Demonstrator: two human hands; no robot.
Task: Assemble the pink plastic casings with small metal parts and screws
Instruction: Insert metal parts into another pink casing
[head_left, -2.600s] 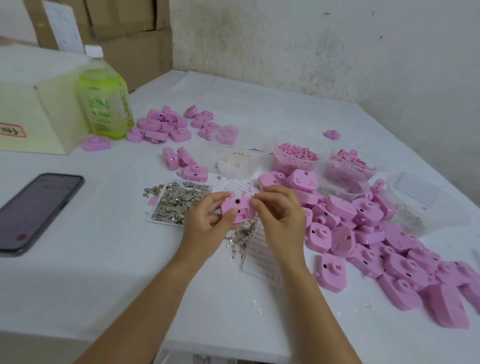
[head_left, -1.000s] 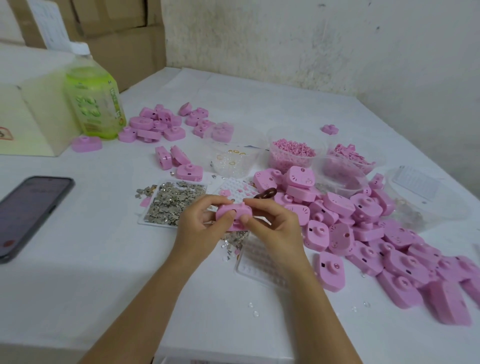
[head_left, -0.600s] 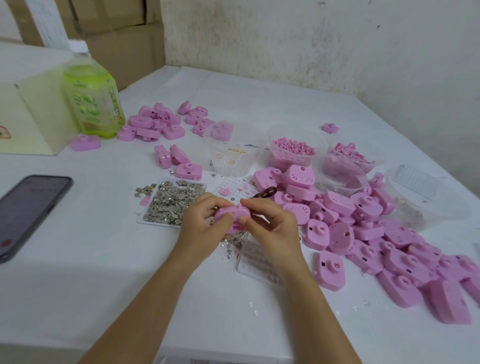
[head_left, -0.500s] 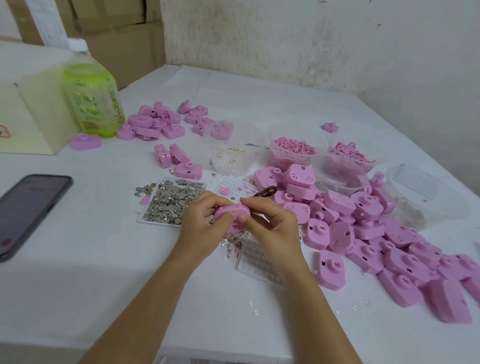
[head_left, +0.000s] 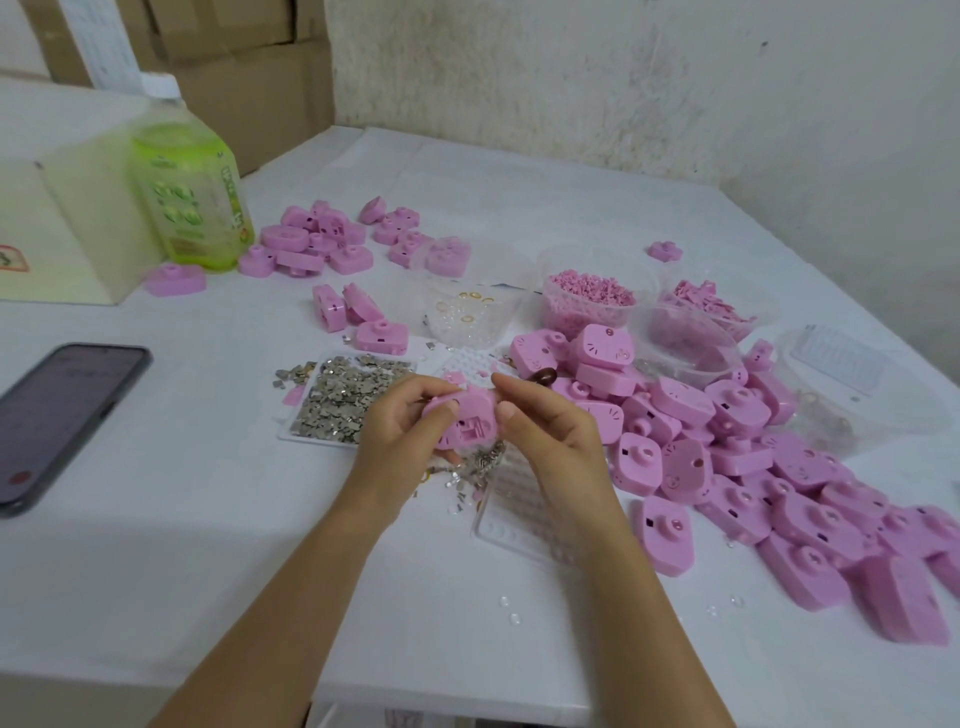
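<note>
the casing is held just above the table, between both hands and a little nearer the person than the tray of metal parts. its open inner side faces up, ribs and a small pocket showing. its long axis runs left to right, from one hand to the other.

the left hand grips the left end, thumb curled over the top and the other fingers wrapped beneath. the right hand pinches the right end, thumb pressed to the near edge and forefinger arched over the far one. whether a small part sits under those fingertips i cannot tell.

so the cavity lies between the two thumbs, about as near one hand as the other. i judge that whatever goes in must come down from above, the left hand steadying and the right doing the fine work.

loose bits lie on the table right under the casing, and a clear mat lies under the right wrist. a dark knob shows just beyond the right forefinger; what it is i cannot tell. the pile of casings spreads to the right, nearer the right hand. beyond stand a cup of pink bits and a cup of rings. well off to the left are a phone and a bottle.
</note>
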